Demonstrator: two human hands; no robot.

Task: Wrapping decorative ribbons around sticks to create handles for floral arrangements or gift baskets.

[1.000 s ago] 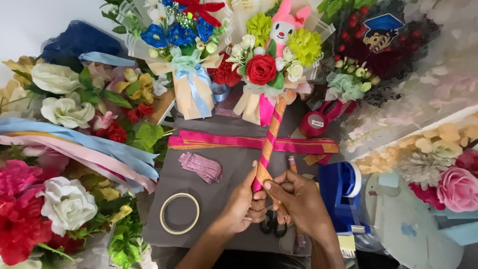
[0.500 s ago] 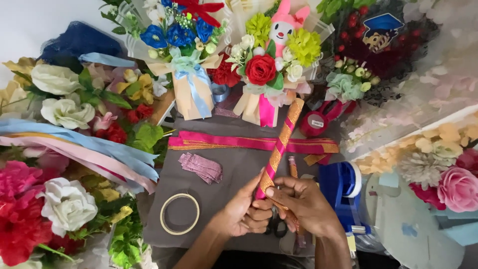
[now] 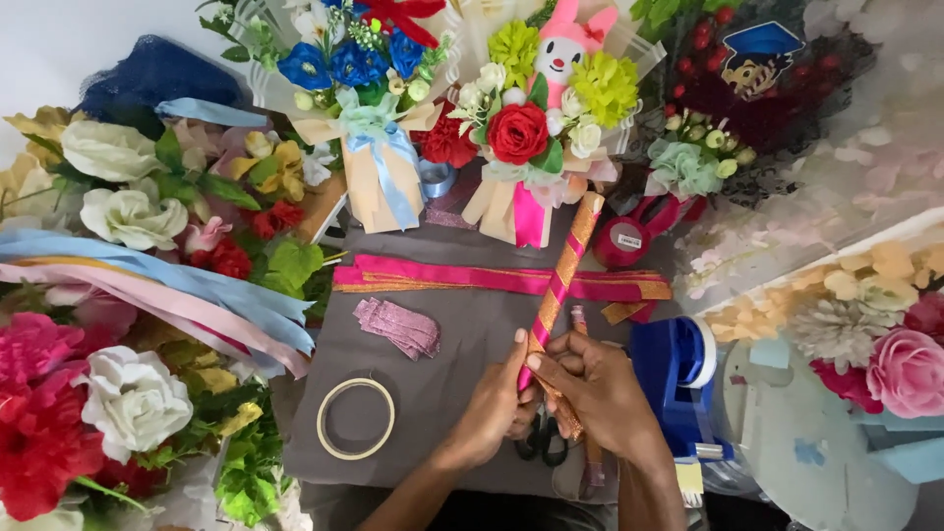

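Observation:
Both my hands grip the near end of a long stick (image 3: 562, 277) wrapped in spiralling pink and gold ribbon. My left hand (image 3: 495, 407) holds it from the left side; my right hand (image 3: 597, 390) closes over it from the right. The stick slants up and to the right, its far end near a pink-wrapped bouquet (image 3: 519, 147). It lies across a band of pink and gold ribbons (image 3: 472, 276) stretched over a grey cloth (image 3: 452, 334). Black scissors (image 3: 542, 442) lie partly hidden under my hands.
A ring of clear tape (image 3: 355, 419) and a folded pink glitter ribbon (image 3: 397, 326) lie on the cloth. A blue tape dispenser (image 3: 674, 366) stands right of my hands. Artificial flowers (image 3: 128, 216), loose long ribbons (image 3: 157, 285) and bouquets crowd all sides.
The stick has tilted a little further to the right, and my hands have shifted slightly along its near end. Everything else stays put.

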